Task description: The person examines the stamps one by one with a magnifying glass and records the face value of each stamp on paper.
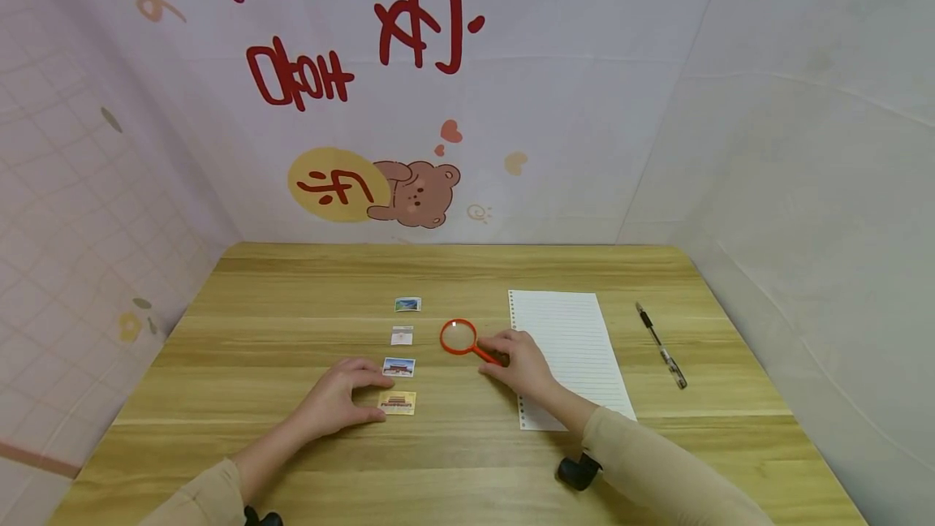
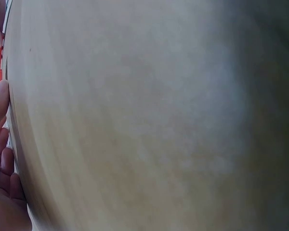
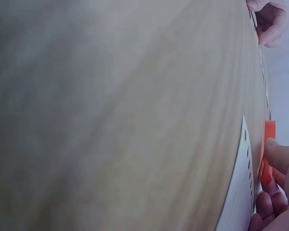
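My right hand (image 1: 520, 362) pinches the handle of a red magnifying glass (image 1: 441, 337), also seen in the right wrist view as a red handle (image 3: 269, 126) between thumb and fingers. The round lens points left, toward a column of small postage stamps. My left hand (image 1: 338, 400) lies at the column's near end, thumb and fingers spread apart. Its thumb tip is at the lower left of the yellow stamp (image 1: 398, 404); its fingertips reach the edge of the stamp with a red building (image 1: 400, 367). Farther back lie a pale stamp (image 1: 402, 336) and a blue-green landscape stamp (image 1: 408, 304).
Beneath and behind my right forearm is a lined sheet of paper (image 1: 566, 339) with punched holes along its left edge. A black-and-clear pen (image 1: 661, 346) lies to its right. Printed cloth walls (image 1: 570, 104) stand around the wooden table (image 1: 307, 291).
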`<state>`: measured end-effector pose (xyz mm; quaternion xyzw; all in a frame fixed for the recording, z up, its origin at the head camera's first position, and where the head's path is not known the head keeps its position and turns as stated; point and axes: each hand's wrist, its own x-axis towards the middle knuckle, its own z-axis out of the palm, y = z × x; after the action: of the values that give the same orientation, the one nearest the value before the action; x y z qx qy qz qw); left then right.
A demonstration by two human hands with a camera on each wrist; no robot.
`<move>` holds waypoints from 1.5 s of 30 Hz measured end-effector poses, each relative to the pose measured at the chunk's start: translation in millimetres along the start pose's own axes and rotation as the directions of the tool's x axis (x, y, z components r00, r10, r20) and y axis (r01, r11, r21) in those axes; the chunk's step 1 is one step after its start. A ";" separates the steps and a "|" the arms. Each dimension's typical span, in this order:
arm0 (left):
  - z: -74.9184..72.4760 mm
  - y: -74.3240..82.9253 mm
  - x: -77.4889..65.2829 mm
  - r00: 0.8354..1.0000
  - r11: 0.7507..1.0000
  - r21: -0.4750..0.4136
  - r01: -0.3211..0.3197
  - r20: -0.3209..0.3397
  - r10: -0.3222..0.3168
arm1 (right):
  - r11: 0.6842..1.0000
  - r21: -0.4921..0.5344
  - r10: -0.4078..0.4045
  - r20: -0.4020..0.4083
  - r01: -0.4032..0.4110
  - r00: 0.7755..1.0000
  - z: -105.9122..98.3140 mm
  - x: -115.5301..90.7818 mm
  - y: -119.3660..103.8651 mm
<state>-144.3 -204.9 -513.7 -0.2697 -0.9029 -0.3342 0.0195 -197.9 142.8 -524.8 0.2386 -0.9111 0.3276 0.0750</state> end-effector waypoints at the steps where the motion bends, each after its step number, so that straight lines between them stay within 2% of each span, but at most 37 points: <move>1: -0.1 0.0 -0.3 1.000 1.000 -0.001 0.003 0.002 -0.003 | 1.000 0.002 0.005 -0.001 -0.005 1.000 0.2 -0.1 -0.4; 18: -0.9 -0.5 -2.2 1.000 1.000 -0.001 0.001 0.003 -0.001 | 0.999 -0.013 0.052 -0.017 -0.052 0.998 5.2 1.0 -1.2; 33: -1.2 1.2 -0.5 1.000 1.000 0.005 -0.007 0.003 0.007 | 0.999 -0.031 0.025 -0.040 -0.026 0.999 1.4 1.5 -5.1; 45: 1.4 -1.9 0.4 1.000 1.000 0.005 -0.024 -0.001 0.024 | 0.999 -0.005 -0.044 -0.033 0.044 0.998 -7.7 -0.8 -11.5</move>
<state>-145.3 -205.0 -515.8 -0.2800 -0.9004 -0.3320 0.0248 -191.8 140.2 -512.6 0.2529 -0.9050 0.3277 0.0977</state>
